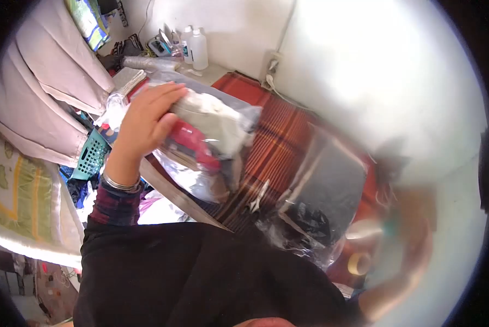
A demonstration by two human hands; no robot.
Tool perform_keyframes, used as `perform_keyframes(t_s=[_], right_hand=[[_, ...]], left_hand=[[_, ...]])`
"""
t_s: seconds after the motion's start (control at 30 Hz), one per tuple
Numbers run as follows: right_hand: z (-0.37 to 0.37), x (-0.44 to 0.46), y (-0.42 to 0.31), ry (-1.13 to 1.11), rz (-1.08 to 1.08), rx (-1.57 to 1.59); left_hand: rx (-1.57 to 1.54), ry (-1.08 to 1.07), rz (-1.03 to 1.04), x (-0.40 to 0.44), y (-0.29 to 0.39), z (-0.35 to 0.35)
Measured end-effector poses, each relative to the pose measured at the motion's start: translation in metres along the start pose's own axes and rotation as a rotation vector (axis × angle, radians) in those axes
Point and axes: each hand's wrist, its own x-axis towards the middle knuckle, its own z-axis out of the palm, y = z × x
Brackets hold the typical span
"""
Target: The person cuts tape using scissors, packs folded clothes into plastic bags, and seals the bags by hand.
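Note:
My left hand [153,117] lies on the upper left part of a clear plastic bag [214,122], its fingers stretched out and thumb apart. Folded light and red cloth shows inside the bag. At the lower right, my right hand [419,240] is smeared by motion near a brownish blurred object [413,204]; its fingers cannot be made out. Between the hands, a second clear bag [329,188] with something dark inside lies on the red striped cloth [280,128]. Small white-handled scissors [260,197] rest between the two bags. A yellowish tape roll [359,264] is near my right forearm.
White bottles [198,50] and small tools stand at the back corner by the wall. A plug and cable [272,73] hang on the wall behind the cloth. At the left are a teal basket [92,155] and hanging pale fabric [53,71].

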Motion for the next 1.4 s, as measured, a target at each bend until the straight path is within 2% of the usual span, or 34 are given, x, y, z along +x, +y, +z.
perform_keyframes(t_s=[0.07, 0.13, 0.2, 0.27, 0.3, 0.37, 0.4, 0.5, 0.8, 1.1, 1.13, 1.17, 1.23, 1.3, 1.33, 1.4], right_hand=[[0.092, -0.003, -0.041, -0.333, 0.040, 0.114], [0.177, -0.001, -0.077, -0.661, 0.202, 0.203], [0.254, -0.010, -0.090, -0.896, 0.212, 0.301], [0.325, -0.019, -0.111, -1.033, 0.283, 0.308], [0.355, -0.023, -0.115, -1.013, 0.288, 0.285], [0.402, -0.028, -0.118, -1.123, 0.477, 0.514], [0.418, -0.030, -0.121, -1.103, 0.477, 0.495], [0.450, -0.032, -0.123, -1.002, 0.752, 0.604], [0.436, -0.042, -0.103, -0.732, 0.833, 0.618], [0.437, -0.037, -0.108, -0.666, 0.895, 0.517], [0.437, -0.036, -0.108, -0.662, 0.895, 0.520], [0.437, -0.036, -0.109, -0.664, 0.879, 0.451], [0.437, -0.037, -0.113, -0.661, 0.859, 0.383], [0.442, -0.040, -0.129, -0.687, 0.590, -0.320], [0.446, -0.044, -0.136, -0.679, 0.592, -0.315], [0.452, -0.052, -0.148, -0.621, 0.447, -0.661]], left_hand=[[0.028, -0.056, 0.020, 0.002, -0.010, -0.005], [-0.035, -0.027, 0.034, 0.002, -0.026, -0.010], [-0.047, -0.126, 0.005, -0.003, -0.040, -0.015], [-0.102, -0.104, 0.027, -0.005, -0.054, -0.017], [-0.120, -0.096, 0.038, -0.006, -0.061, -0.017], [-0.164, -0.077, 0.057, -0.008, -0.071, -0.014], [-0.187, -0.069, 0.067, -0.008, -0.073, -0.013], [-0.208, -0.060, 0.106, -0.007, -0.080, -0.013], [-0.261, 0.006, 0.150, -0.007, -0.086, -0.007], [-0.244, 0.022, 0.128, 0.009, -0.071, -0.009], [-0.298, 0.039, 0.211, 0.012, -0.067, -0.002], [-0.353, 0.056, 0.294, 0.015, -0.065, 0.003], [-0.313, -0.010, 0.290, 0.017, -0.061, 0.009], [-0.269, -0.076, 0.292, 0.019, -0.060, 0.010], [-0.284, -0.078, 0.279, 0.018, -0.060, 0.009], [-0.299, -0.079, 0.269, 0.017, -0.060, 0.007]])
